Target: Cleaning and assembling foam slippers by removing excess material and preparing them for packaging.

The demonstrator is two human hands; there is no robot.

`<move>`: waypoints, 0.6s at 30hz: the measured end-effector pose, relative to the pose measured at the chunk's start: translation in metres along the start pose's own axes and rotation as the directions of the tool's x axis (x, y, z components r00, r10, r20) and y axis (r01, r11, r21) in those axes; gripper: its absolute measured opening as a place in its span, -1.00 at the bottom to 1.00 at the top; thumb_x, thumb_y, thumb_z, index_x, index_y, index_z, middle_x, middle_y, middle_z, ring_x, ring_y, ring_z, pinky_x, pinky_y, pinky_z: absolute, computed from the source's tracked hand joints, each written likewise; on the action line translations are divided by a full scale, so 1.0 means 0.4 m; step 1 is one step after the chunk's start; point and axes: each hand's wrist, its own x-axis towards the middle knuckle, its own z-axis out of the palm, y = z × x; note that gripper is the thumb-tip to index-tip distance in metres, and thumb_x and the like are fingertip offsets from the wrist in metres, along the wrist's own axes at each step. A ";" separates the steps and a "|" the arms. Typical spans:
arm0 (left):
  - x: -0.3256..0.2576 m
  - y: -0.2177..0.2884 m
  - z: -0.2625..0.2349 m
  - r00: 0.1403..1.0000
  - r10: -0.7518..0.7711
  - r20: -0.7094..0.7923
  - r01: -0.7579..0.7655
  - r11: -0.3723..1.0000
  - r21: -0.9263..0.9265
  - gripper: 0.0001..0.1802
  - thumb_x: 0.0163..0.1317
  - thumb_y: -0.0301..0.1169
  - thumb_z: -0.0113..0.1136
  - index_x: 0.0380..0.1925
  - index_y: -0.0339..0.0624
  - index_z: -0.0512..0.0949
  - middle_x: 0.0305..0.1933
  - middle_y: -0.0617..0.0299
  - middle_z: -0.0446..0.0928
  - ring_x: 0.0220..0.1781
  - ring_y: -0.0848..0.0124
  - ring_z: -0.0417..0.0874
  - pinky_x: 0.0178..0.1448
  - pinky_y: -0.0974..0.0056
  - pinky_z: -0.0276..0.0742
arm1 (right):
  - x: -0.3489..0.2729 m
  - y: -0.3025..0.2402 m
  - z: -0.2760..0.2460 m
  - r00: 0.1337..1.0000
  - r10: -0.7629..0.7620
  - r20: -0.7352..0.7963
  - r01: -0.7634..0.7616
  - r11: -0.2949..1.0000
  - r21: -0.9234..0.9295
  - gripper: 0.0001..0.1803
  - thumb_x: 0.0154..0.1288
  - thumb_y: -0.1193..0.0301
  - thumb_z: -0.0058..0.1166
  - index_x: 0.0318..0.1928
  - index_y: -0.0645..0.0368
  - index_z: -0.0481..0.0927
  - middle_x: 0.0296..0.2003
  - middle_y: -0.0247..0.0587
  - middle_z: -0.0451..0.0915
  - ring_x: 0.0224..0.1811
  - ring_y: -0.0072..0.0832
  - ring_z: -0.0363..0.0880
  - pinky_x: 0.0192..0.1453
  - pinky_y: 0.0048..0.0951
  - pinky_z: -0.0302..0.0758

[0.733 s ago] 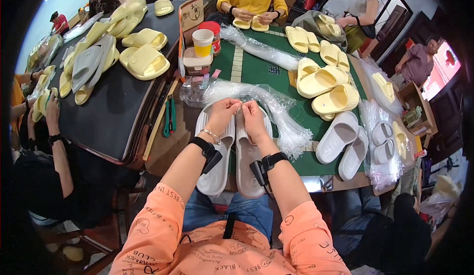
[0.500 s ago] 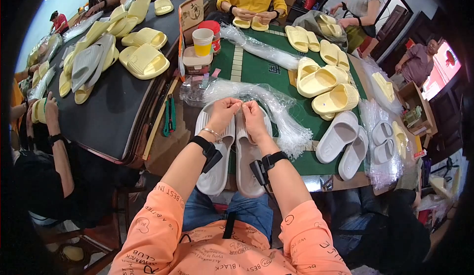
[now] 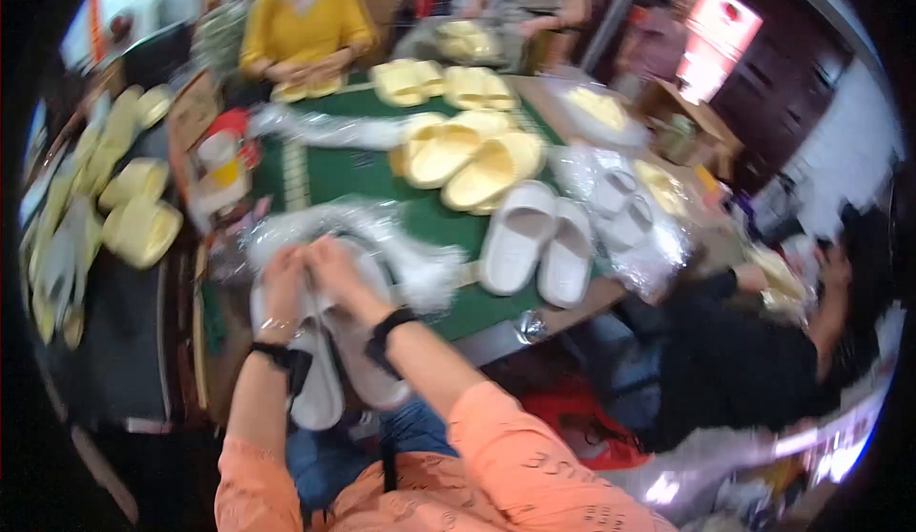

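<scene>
In front of me a pair of pale grey slippers hangs over the table's near edge, toes away; the left slipper point(image 3: 317, 384) and right slipper point(image 3: 367, 370) lie side by side. My left hand point(image 3: 283, 270) and my right hand point(image 3: 332, 267) meet over the slippers' upper ends, fingers pinched close together. Blur hides what, if anything, is between the fingertips. Just beyond them is a bundle of thin clear plastic strands point(image 3: 420, 265) in a clear wrapper. Another pale grey pair point(image 3: 518, 246) stands to the right on the green tabletop point(image 3: 448, 312).
Pale yellow slippers point(image 3: 491, 169) lie farther back, near a second long clear bundle point(image 3: 334, 126). Bagged slippers point(image 3: 630, 217) rest at the right edge. At left are a cup point(image 3: 224, 165) and a dark table point(image 3: 114, 341) with more slippers. A person in yellow point(image 3: 303, 31) works opposite; another sits at right.
The view has swung to the right, so the scene sits farther left and is blurred. More of the person on the right shows. My hands remain pinched together over the slippers.
</scene>
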 end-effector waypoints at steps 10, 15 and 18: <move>0.034 0.001 -0.037 0.993 -0.102 0.052 0.103 0.994 -0.028 -0.81 0.21 -0.30 -0.07 -0.35 -0.19 0.40 -0.50 0.42 0.29 -0.46 0.61 0.27 -0.37 0.49 0.20 | -0.168 -0.216 0.001 0.942 0.194 0.273 0.093 0.631 -0.770 -0.73 -0.22 0.42 0.08 -0.41 0.29 0.46 -0.36 0.07 0.45 -0.23 -0.10 0.43 -0.20 -0.13 0.31; 0.091 -0.075 -0.040 0.991 -0.124 0.044 0.128 0.988 -0.087 -0.87 0.22 -0.35 -0.06 -0.45 -0.13 0.41 -0.66 0.50 0.14 -0.64 0.69 0.09 -0.55 0.54 0.00 | -0.287 -0.152 -0.002 0.934 0.143 0.327 0.119 0.739 -0.663 -0.56 -0.22 0.48 0.05 -0.19 0.32 0.42 -0.10 0.30 0.26 -0.07 0.06 0.30 -0.03 -0.13 0.26; 0.089 -0.019 -0.036 0.991 -0.097 0.097 0.110 0.985 -0.133 -0.86 0.21 -0.35 -0.05 -0.41 -0.15 0.44 -0.65 0.49 0.19 -0.65 0.69 0.12 -0.57 0.55 0.02 | -0.282 -0.055 0.029 0.975 0.011 0.220 0.148 0.707 -0.692 -0.57 -0.25 0.48 0.07 -0.22 0.30 0.44 -0.08 0.37 0.19 -0.06 0.11 0.26 0.00 -0.12 0.25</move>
